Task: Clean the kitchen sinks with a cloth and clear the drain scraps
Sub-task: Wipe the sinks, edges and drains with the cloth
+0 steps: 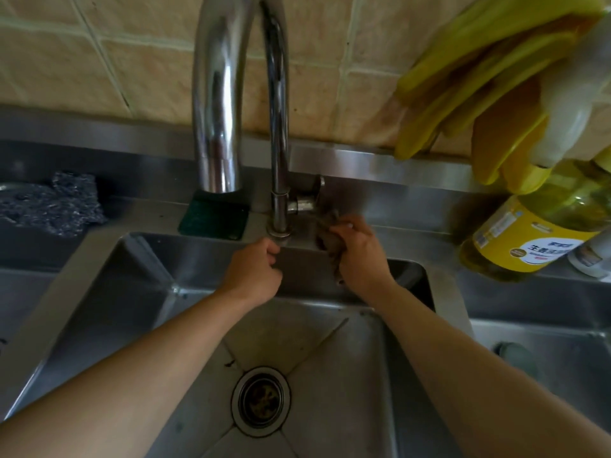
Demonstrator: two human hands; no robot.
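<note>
A steel sink (139,292) lies below me, its round drain strainer (261,400) holding dark scraps. A tall chrome faucet (279,160) rises from the back ledge. My right hand (358,252) grips a brown cloth (325,239) against the ledge just right of the faucet base. My left hand (253,271) is curled at the sink's back rim beside the faucet base; whether it pinches anything I cannot tell. Part of the cloth is hidden under my right hand.
A green scouring pad (215,219) and a steel wool wad (56,206) sit on the back ledge at left. Yellow rubber gloves (479,87) hang at upper right over a yellow detergent bottle (535,233). A second basin (545,342) lies to the right.
</note>
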